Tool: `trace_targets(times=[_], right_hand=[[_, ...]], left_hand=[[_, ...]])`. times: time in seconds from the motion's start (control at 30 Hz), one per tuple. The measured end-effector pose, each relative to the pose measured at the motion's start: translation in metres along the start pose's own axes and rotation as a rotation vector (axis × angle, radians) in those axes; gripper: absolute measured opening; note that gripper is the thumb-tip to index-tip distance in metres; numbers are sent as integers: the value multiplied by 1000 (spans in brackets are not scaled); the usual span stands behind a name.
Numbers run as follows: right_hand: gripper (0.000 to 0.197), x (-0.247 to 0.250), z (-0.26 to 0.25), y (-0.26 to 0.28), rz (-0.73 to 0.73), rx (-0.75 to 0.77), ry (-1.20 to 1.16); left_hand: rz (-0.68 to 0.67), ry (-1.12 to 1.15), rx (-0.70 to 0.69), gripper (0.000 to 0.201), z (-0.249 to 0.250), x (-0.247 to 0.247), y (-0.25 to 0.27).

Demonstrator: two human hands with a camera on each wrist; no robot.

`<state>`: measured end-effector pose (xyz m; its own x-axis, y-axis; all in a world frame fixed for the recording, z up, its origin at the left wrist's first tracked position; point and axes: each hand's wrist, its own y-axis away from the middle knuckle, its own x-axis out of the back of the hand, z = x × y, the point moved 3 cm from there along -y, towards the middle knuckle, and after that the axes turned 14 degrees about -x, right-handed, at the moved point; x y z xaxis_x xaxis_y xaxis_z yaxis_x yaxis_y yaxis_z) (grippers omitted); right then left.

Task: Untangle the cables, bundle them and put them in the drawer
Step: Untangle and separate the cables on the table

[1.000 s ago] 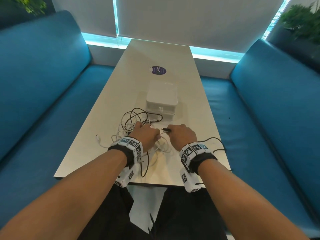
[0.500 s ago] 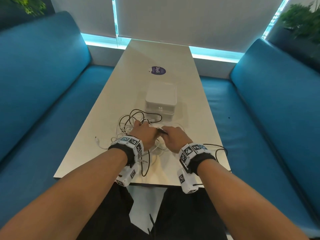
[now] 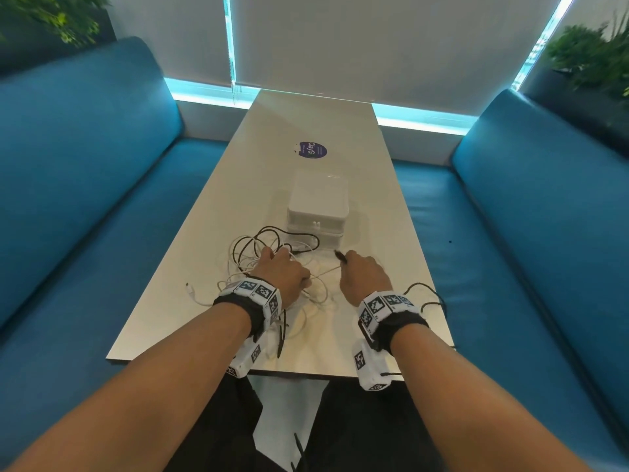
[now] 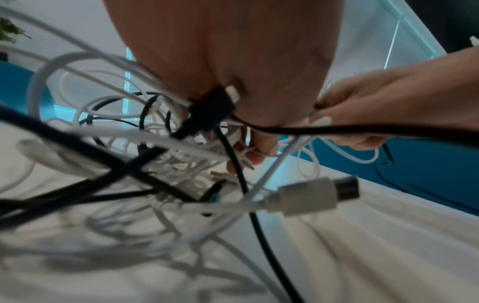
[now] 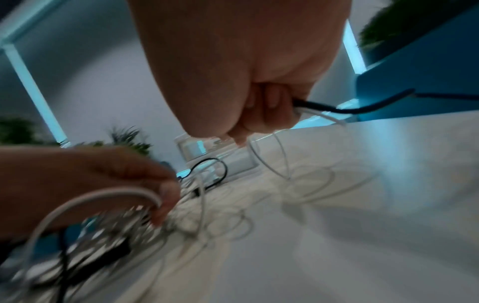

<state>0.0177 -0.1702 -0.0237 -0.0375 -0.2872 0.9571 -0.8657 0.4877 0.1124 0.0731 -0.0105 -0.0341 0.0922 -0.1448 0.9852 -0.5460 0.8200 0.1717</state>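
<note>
Right, the left hand (image 3: pixel 284 272) sits on top of the cable tangle (image 3: pixel 269 253), fingers curled into the black and white loops and clutching a bunch of them, likely to anchor the knot. The right hand (image 3: pixel 366 272) is fisted round a black cable (image 5: pixel 362 106) and a thin white cable (image 5: pixel 261 155) just beside it, its black plug (image 3: pixel 340 255) poking out toward the drawer unit (image 3: pixel 318 206). That looks like a strand being teased sideways out of the heap, so untangling is barely begun and nothing is bundled. A white USB plug (image 4: pixel 311 196) lies loose on the table in the left wrist view. The drawers look closed, just beyond the tangle.

The pale table (image 3: pixel 211 229) is long and narrow, with a round purple sticker (image 3: pixel 311 150) further up. Blue padded benches (image 3: pixel 85 165) run down both sides, grey blinds edged in cyan light close the far end, and leafy plants (image 3: pixel 595 59) sit in the corners.
</note>
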Motion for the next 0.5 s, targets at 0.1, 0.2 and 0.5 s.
trace_targets(times=[0.1, 0.2, 0.5], right_hand=[[28, -8, -18, 12, -46, 138, -26], [27, -16, -23, 15, -131, 206, -3], [20, 6, 19, -10, -45, -26, -172]], left_hand=[[55, -16, 20, 24, 0, -1, 2], [60, -8, 25, 27, 1, 0, 4], [-22, -75, 36, 30, -14, 0, 18]])
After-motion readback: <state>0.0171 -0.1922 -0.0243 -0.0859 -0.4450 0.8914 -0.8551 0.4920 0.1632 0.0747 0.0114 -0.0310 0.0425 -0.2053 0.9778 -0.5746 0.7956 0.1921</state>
